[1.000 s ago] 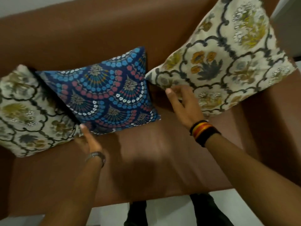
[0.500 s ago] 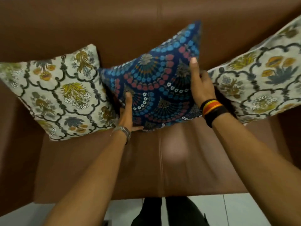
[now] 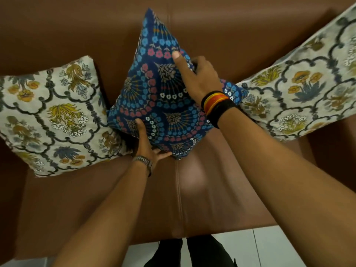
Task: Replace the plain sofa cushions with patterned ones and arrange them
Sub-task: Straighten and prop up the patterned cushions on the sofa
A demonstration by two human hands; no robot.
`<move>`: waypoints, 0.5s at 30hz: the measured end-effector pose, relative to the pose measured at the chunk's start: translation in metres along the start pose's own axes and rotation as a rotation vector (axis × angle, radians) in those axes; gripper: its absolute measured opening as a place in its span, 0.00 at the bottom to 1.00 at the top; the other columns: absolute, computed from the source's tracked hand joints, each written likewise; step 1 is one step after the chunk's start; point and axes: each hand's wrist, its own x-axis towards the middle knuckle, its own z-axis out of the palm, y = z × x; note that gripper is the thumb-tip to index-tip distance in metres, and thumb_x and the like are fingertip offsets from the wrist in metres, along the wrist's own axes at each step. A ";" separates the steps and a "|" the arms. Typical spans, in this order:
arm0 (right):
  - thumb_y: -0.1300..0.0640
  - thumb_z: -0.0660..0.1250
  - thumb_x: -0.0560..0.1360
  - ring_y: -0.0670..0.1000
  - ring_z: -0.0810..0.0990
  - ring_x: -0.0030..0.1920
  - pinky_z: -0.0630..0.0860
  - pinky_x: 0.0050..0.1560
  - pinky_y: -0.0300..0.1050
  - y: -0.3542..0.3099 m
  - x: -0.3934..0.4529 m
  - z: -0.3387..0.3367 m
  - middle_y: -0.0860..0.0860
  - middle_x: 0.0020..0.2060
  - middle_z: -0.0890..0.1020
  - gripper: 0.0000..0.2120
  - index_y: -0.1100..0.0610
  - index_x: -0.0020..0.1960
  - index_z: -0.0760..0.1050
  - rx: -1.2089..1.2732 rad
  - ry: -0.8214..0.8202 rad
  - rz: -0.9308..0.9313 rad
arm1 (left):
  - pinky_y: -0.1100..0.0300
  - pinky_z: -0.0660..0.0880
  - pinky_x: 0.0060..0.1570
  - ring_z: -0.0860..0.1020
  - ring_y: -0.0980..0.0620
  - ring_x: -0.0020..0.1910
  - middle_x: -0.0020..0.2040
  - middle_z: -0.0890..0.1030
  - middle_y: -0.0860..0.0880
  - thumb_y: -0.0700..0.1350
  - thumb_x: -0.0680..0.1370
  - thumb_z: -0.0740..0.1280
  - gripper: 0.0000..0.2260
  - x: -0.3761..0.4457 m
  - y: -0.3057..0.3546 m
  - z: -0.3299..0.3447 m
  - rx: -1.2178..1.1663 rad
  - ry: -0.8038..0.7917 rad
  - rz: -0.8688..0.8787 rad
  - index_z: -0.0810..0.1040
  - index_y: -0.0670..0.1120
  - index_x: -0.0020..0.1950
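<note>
Nearest, my left hand cups the blue cushion's lower corner while my right hand grips its upper edge; since a second ago it has turned onto one corner, mid-sofa, between two cream floral cushions, nearly arranged.

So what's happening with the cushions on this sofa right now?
A person is setting a blue patterned cushion in the middle of a brown sofa, tipped up on a corner. The left hand grips its lower edge, the right hand its upper side. A cream floral cushion sits at each end.
</note>
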 end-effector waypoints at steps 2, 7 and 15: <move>0.27 0.59 0.80 0.61 0.79 0.66 0.73 0.70 0.66 -0.008 0.008 0.002 0.56 0.66 0.80 0.36 0.57 0.67 0.76 0.055 -0.006 0.003 | 0.31 0.79 0.56 0.77 0.39 0.66 0.79 0.70 0.44 0.84 0.59 0.64 0.57 -0.003 0.016 0.002 0.039 0.044 0.056 0.64 0.55 0.82; 0.30 0.59 0.82 0.59 0.80 0.63 0.77 0.67 0.62 0.003 0.016 -0.022 0.57 0.64 0.80 0.31 0.57 0.66 0.74 0.063 0.025 0.013 | 0.33 0.78 0.58 0.74 0.39 0.71 0.78 0.71 0.46 0.84 0.55 0.66 0.58 -0.008 0.014 0.025 0.069 0.010 0.073 0.65 0.57 0.81; 0.34 0.63 0.83 0.55 0.74 0.74 0.72 0.75 0.61 -0.007 -0.031 -0.022 0.52 0.72 0.75 0.33 0.56 0.77 0.69 0.076 0.143 -0.162 | 0.55 0.68 0.63 0.77 0.62 0.55 0.60 0.79 0.56 0.73 0.74 0.61 0.28 -0.045 0.020 -0.061 0.485 0.433 0.305 0.77 0.57 0.65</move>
